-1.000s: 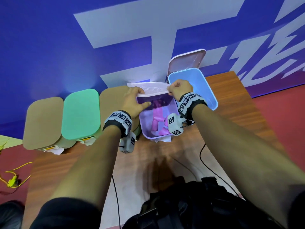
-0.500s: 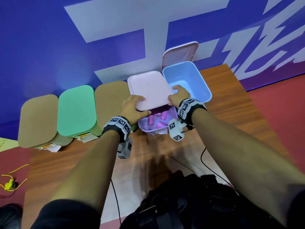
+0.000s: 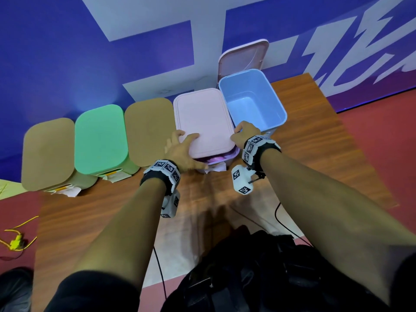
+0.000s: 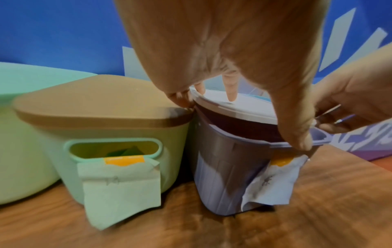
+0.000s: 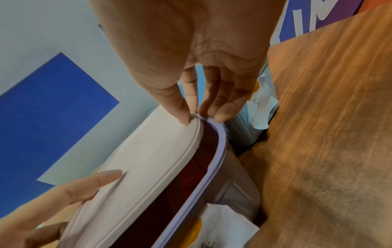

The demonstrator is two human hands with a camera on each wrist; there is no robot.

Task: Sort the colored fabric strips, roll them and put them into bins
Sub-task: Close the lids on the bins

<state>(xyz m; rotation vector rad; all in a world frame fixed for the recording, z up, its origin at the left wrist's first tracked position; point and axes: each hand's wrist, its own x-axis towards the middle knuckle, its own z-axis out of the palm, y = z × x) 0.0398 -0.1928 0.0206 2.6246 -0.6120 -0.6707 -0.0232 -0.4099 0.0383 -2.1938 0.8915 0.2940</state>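
Note:
A pink lid lies almost flat on the purple bin, with a narrow gap left at the front. Pink fabric rolls show through that gap. My left hand holds the lid's front left corner, fingers on top and thumb at the bin's rim. My right hand pinches the lid's front right corner, thumb on top and fingers at the rim. The rest of the bin's inside is hidden.
An open light blue bin stands right of the purple one, its lid upright against the wall. To the left stand three lidded bins: tan, green, tan. Paper labels hang from the bins. Cables cross the wooden table.
The pink lid has come down from a raised tilt to almost flat over the purple bin, covering most of the rolls. Both hands moved toward me with it.

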